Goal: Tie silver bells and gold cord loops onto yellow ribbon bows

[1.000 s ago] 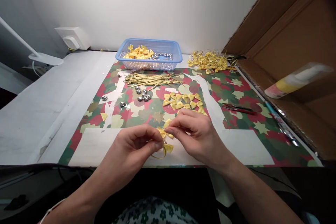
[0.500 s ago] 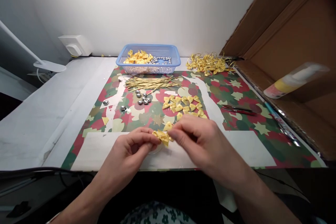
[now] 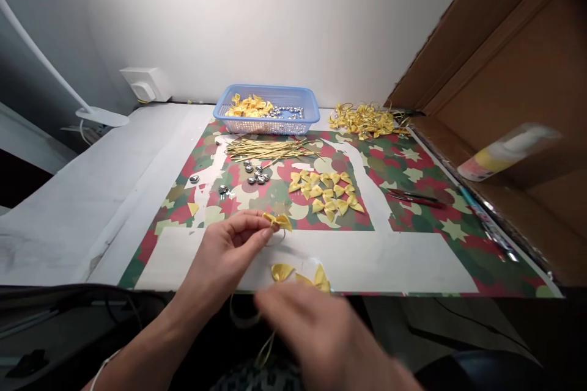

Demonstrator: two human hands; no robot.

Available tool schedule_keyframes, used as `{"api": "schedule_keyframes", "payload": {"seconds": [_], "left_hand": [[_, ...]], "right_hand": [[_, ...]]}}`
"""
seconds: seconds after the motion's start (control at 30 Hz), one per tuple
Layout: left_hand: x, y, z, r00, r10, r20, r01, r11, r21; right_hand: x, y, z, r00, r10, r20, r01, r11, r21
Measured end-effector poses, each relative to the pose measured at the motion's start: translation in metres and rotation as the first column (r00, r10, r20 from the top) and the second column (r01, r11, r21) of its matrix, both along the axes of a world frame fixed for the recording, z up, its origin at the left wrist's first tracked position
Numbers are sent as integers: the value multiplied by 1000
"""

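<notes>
— From the head view, where are we in the work?

— We judge we are mid-assembly of a small bow. Our left hand [image 3: 229, 247] has its fingertips pinched shut on a yellow ribbon bow [image 3: 277, 220], held just above the patterned mat [image 3: 413, 171] near its front edge.

— And the other hand?

— Our right hand [image 3: 321, 336] is low in the frame, close to the body and blurred; we cannot tell whether it is open or closed, or whether it holds anything. A thin gold wire [image 3: 266, 348] hangs just beside it, and two loose bows [image 3: 300, 275] lie on the white strip between the hands.

— What does the next move call for?

— Probably a fine two-handed pinch: bringing wire to the bow's waist without letting the folds slip.

— The supplies?

— Beyond the held bow: a cluster of yellow bows [image 3: 326, 189], silver beads [image 3: 254, 172], a bundle of gold wires [image 3: 270, 149], the blue basket [image 3: 312, 111], and a finished pile [image 3: 364, 119] to its right.
</notes>
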State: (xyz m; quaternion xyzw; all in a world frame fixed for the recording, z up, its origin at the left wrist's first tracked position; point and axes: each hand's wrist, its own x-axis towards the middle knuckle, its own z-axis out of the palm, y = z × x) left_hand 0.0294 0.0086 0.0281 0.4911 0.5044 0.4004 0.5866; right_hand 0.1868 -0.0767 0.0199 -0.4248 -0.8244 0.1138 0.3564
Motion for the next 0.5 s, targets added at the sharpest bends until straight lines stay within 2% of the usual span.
{"api": "schedule_keyframes", "payload": {"seconds": [0.03,0.07,0.17,0.23,0.37,0.43,0.5], "left_hand": [[0,2,-2,1000,18,12,-18,1000,8],[0,3,-3,999,34,28,-34,999,14],[-1,3,-9,994,75,86,-77,997,21],[-2,1,-12,988,100,118,-103,994,21],[-2,-2,-15,977,133,164,-140,990,28],[0,-1,-15,974,138,179,-146,989,32],[2,1,-14,973,132,191,-141,989,38]], "right_hand": [[13,11,6,998,-17,-61,9,992,-128],[26,22,12,987,-48,-153,19,982,-189],[48,38,21,968,-141,-206,84,962,-261],[46,34,18,979,-135,-154,100,972,-213],[22,18,0,994,-20,107,17,999,32],[14,21,-8,976,-8,215,-7,998,70],[14,33,-11,967,-15,253,-4,997,76]]}}
